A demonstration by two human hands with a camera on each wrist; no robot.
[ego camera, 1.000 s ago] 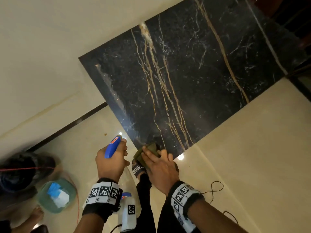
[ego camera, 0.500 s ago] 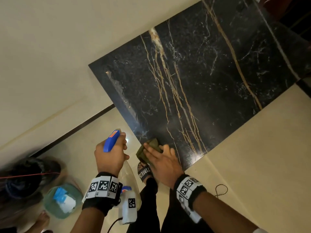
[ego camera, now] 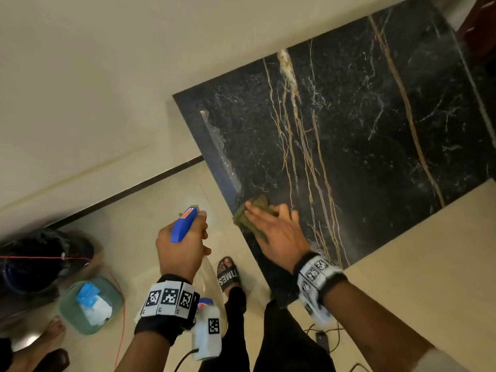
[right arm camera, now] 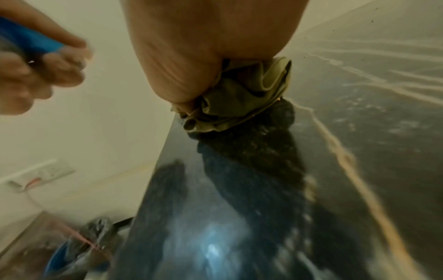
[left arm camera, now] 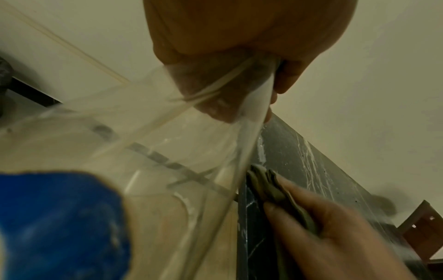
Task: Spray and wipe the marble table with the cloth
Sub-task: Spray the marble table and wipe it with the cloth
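Observation:
The black marble table (ego camera: 362,135) with gold veins fills the upper right of the head view. My right hand (ego camera: 276,229) presses an olive-green cloth (ego camera: 253,210) flat on the table near its left edge, fingers stretched over it. In the right wrist view the cloth (right arm camera: 244,98) is bunched under my palm on the glossy marble (right arm camera: 239,189). My left hand (ego camera: 182,245) grips a clear spray bottle with a blue trigger head (ego camera: 185,224), held off the table to the left of the cloth. The left wrist view shows the bottle (left arm camera: 167,142) and the cloth (left arm camera: 271,183) beyond it.
On the beige floor at the left stand a green bowl (ego camera: 69,312) with blue and white items, a black object (ego camera: 40,259) and a red cord. Another person's bare foot (ego camera: 53,331) is at the lower left. My sandal (ego camera: 228,272) and cables (ego camera: 322,339) lie by the table.
The head view has shifted, so the table sits farther right. My right hand has slid the cloth a little along the table's left edge. The left hand still holds the bottle.

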